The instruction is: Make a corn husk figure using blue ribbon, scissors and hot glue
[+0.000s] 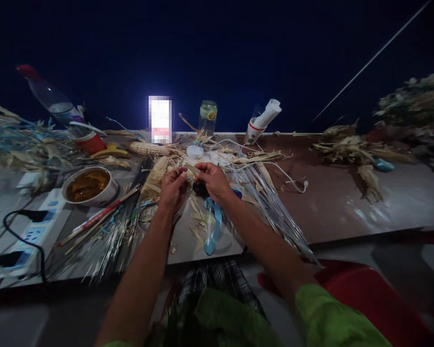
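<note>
My right hand (pixel 214 182) pinches a pale strip of dry corn husk (pixel 192 168) between thumb and fingers, above the middle of the table. Close on its left, my left hand (pixel 173 187) is closed in a pinch near the strip's end; what its fingertips hold is too small to make out. Under and around both hands lie loose husk pieces (pixel 198 212). A blue tool-like object (pixel 213 231) lies below my right hand, partly hidden by it. A larger husk piece (pixel 157 176) rests left of my left hand, and a dried corn cob (pixel 150 148) lies behind.
Thin wires (pixel 119 241) and clear rods (pixel 275 207) flank the hands. At left are a bowl of brown liquid (pixel 88 187), a power strip (pixel 43 231) and a tilted bottle (pixel 56 101). Behind stand a lit screen (pixel 160 118), a jar (pixel 207 118) and a cup (pixel 254 131).
</note>
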A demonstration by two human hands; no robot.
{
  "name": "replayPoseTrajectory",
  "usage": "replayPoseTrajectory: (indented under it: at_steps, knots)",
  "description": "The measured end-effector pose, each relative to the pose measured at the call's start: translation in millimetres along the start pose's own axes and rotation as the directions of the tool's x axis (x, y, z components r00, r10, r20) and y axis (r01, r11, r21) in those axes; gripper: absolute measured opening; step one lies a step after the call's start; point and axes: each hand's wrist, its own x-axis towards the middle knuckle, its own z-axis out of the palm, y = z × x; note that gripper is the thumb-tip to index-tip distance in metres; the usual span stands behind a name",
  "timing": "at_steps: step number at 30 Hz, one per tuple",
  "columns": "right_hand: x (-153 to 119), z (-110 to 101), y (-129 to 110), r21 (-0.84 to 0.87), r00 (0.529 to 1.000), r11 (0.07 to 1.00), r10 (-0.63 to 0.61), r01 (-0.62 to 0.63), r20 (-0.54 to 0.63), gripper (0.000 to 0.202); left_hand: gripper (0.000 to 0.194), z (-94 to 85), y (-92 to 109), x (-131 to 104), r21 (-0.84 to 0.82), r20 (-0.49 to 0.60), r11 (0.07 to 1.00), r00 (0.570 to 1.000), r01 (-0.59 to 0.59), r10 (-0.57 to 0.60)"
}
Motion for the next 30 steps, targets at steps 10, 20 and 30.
replayPoseTrajectory:
  at_steps: [10,20,30]
  knots:
    - [-6.7,-2.5,24.2,-0.167,0.997,0.983,-0.069,0.075,0.039,0.02,0.027,-7.3,-11.6,6.8,0.105,-0.083,0.995,0.996,-0.005,0.013]
    - [-5.8,-15.7,13.6,-0.058,0.989,0.991,0.128,-0.124,0.076,0.024,0.025,-2.6,-6.8,-1.3,0.274,-0.007,0.962,1.0,-0.011,0.013]
    - [-2.5,-21.6,14.5,-0.188,0.994,0.982,0.025,-0.005,0.106,0.028,0.026,-2.7,-9.5,0.9,0.327,-0.017,0.945,0.999,-0.027,0.034]
